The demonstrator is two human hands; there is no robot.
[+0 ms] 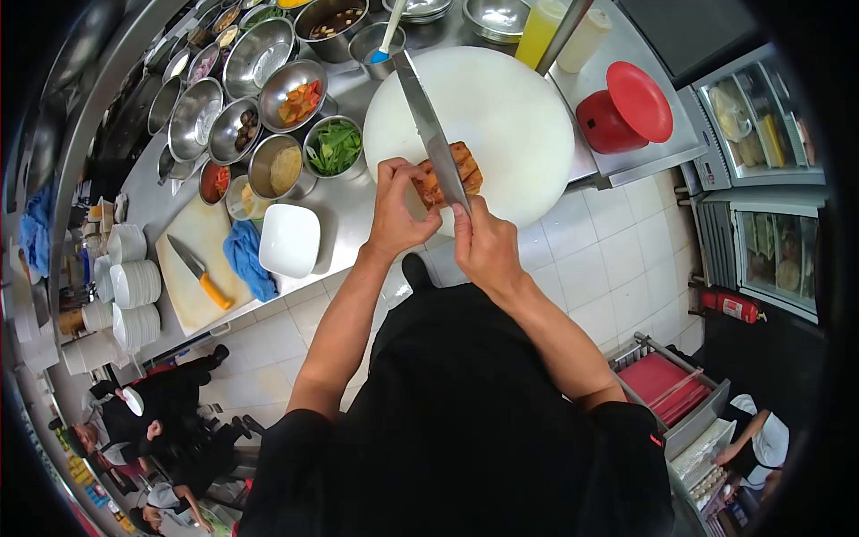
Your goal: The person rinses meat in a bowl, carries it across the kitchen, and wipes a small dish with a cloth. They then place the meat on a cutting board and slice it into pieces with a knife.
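My right hand (488, 246) grips the handle of a long knife (424, 112), whose blade points away from me. The blade lies across a browned, cooked-looking piece of food (464, 166), perhaps meat, with lines visible on its surface. At the left end of that piece, my left hand (400, 208) presses with thumb and fingers curled around it. Under the food is a round white cutting board (523, 134), near the counter's front edge. The knife's grip is mostly hidden inside my right hand.
Metal bowls hold green leaves (335, 148) and cut peppers (301, 101) to the left. A white square bowl (290, 240), blue cloth (250, 259) and orange-handled knife (199, 272) sit nearer. Right of the board stands a red container (608, 121). Other people (152, 421) are at lower left and right.
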